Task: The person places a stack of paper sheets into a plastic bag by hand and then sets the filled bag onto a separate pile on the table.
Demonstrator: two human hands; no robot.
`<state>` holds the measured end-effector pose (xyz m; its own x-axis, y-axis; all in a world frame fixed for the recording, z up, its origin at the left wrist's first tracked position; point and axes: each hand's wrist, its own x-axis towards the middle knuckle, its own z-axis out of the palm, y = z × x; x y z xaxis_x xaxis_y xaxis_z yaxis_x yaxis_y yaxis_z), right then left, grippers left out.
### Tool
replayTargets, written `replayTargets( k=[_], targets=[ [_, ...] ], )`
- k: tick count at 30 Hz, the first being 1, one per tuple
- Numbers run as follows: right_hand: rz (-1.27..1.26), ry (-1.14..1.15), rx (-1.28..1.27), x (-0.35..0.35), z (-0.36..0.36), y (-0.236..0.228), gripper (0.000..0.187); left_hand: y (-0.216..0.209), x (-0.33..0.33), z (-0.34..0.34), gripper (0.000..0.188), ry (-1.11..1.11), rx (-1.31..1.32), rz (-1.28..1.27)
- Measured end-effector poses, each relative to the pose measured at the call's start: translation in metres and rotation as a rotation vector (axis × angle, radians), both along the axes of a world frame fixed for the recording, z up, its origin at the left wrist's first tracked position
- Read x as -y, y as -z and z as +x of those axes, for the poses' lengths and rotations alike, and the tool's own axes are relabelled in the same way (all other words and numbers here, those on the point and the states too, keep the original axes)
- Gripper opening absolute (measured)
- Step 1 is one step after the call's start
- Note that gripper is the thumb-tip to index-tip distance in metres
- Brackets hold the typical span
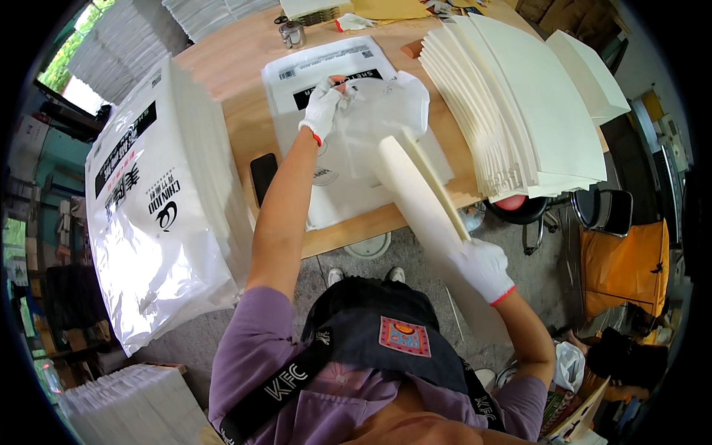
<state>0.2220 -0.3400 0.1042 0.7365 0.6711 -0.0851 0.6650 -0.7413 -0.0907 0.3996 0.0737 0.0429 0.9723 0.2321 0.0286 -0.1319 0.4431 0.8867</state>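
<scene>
Paper, a cream folded sheaf, slants up from the table's near edge, thin and stiff. Right hand grips its lower end closed; left hand pinches the clear plastic bag over its top, above the flat white bag.

A wooden counter holds a black phone near its front edge. A small metal can sits at the counter's far side. An orange bag rests on the floor right of the counter.
</scene>
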Motion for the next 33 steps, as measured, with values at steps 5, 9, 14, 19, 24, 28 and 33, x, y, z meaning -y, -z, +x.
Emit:
replayTargets(
  k=[5,9,14,19,24,28,33],
  targets=[
    [0.022,0.036,0.075,0.006,-0.008,-0.027,0.029,-0.045,0.036,-0.019,0.021,0.105,0.044,0.513],
    [0.056,0.038,0.027,-0.009,0.0,-0.046,0.032,-0.051,0.051,-0.032,0.018,0.023,0.04,0.608],
    [0.093,0.148,-0.161,0.001,0.011,-0.03,0.036,-0.026,0.039,-0.052,0.031,0.254,-0.21,0.434],
    [-0.022,0.329,-0.231,0.028,-0.004,-0.025,0.037,0.042,0.059,-0.052,0.042,0.468,-0.301,0.379],
    [0.142,0.28,-0.133,0.037,-0.031,-0.054,0.037,0.018,0.08,-0.024,0.049,0.305,-0.032,0.16],
    [0.27,0.166,0.055,0.02,-0.033,-0.043,0.035,-0.048,0.063,-0.006,0.038,0.29,0.043,0.458],
    [-0.024,0.144,-0.048,-0.012,-0.002,-0.021,0.029,-0.108,0.07,-0.032,0.029,0.201,0.059,0.341]
  ],
)
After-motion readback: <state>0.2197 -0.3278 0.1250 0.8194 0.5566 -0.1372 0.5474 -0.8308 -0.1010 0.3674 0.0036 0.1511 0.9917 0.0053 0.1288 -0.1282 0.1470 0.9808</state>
